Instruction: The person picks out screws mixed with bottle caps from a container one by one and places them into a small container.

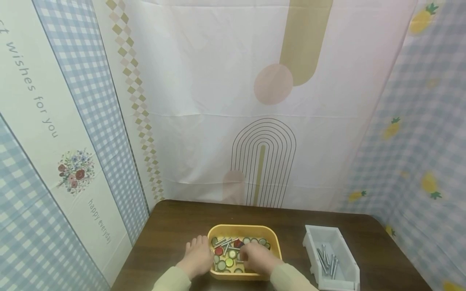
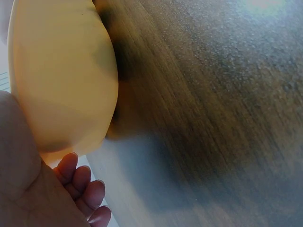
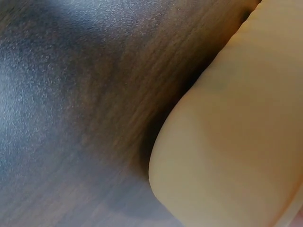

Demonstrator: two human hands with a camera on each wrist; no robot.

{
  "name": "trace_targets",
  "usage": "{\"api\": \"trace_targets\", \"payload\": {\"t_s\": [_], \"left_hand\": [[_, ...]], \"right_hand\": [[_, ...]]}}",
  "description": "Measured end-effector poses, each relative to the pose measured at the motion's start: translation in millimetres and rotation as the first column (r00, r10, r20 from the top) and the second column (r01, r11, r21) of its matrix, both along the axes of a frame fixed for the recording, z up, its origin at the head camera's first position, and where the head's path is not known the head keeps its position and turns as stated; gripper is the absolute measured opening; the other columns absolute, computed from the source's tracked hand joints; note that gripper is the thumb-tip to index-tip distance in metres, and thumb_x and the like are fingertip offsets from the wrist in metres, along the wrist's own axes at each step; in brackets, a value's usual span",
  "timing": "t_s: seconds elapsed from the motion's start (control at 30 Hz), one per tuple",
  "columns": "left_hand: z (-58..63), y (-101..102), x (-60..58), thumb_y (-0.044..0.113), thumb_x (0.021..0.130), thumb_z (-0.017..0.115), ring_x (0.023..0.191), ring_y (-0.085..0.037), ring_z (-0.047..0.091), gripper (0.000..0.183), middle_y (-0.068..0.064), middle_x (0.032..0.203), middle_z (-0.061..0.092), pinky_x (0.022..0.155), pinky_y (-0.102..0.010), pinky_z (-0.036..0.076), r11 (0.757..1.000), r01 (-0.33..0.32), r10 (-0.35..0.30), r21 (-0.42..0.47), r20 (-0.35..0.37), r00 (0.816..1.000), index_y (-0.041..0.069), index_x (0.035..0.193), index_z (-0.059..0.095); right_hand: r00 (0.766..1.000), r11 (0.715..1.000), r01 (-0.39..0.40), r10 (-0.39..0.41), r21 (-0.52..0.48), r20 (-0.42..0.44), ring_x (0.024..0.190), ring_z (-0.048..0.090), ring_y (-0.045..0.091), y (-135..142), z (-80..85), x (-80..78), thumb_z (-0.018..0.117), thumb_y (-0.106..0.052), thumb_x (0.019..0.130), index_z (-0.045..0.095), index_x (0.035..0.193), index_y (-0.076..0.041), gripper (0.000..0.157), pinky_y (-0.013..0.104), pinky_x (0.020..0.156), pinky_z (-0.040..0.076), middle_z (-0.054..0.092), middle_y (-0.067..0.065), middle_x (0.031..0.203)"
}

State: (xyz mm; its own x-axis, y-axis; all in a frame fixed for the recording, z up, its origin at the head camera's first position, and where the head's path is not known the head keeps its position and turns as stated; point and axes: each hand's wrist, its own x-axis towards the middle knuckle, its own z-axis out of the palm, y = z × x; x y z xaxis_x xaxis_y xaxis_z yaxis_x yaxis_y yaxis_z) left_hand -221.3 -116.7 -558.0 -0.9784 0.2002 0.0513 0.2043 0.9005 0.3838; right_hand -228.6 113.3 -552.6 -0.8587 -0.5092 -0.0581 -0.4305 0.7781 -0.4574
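A yellow plastic bin on the table holds bottle caps, mostly silvery or yellow-green with a few red, mixed with silver bolts. My left hand holds the bin's left rim, its thumb side over the edge and its fingers outside against the wall, as the left wrist view shows. My right hand reaches over the front right of the bin, fingers bent down among the caps and bolts. Its fingertips are hidden, and I cannot tell whether they pinch anything. The right wrist view shows only the bin's outer wall.
A light grey open-topped bin stands to the right, with several silver bolts inside. Both bins are on a dark wooden table. Printed cloth hangings close off the back and both sides.
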Motion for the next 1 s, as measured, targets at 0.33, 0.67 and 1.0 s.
{"api": "trace_targets", "payload": {"t_s": [0.33, 0.67, 1.0], "left_hand": [[0.3, 1.8, 0.9, 0.02, 0.083, 0.057, 0.09, -0.029, 0.043, 0.032, -0.011, 0.093, 0.045, 0.081, -0.051, 0.033, 1.0, -0.001, 0.001, -0.002, -0.006, 1.0, -0.001, 0.106, 0.05], [1.2, 2.3, 2.8, 0.02, 0.084, 0.058, 0.092, -0.03, 0.045, 0.031, -0.012, 0.094, 0.047, 0.082, -0.052, 0.033, 1.0, 0.004, -0.004, 0.002, -0.018, 1.0, -0.001, 0.105, 0.05], [3.3, 1.8, 2.1, 0.019, 0.083, 0.059, 0.09, -0.03, 0.044, 0.032, -0.011, 0.092, 0.045, 0.08, -0.051, 0.033, 1.0, 0.001, -0.001, -0.003, -0.02, 1.0, -0.002, 0.105, 0.05]], "right_hand": [[0.998, 0.992, 0.05, -0.046, -0.112, 0.033, 0.067, 0.049, 0.007, 9.8, 5.6, -1.8, 0.071, -0.005, 0.074, 0.061, 0.082, -0.016, 0.017, 0.027, 0.062, 0.044, 0.054, -0.01, 0.075], [0.994, 0.972, 0.107, -0.103, -0.209, 0.031, 0.072, 0.054, 0.008, 30.2, 24.7, -6.2, 0.065, 0.001, 0.075, 0.064, 0.089, -0.008, 0.017, 0.028, 0.065, 0.047, 0.059, -0.004, 0.08], [0.973, 0.925, 0.224, -0.232, -0.306, 0.01, 0.076, 0.058, 0.011, 64.3, 36.7, -7.3, 0.064, -0.003, 0.083, 0.065, 0.096, -0.004, 0.013, 0.025, 0.066, 0.05, 0.062, 0.001, 0.084]]}}
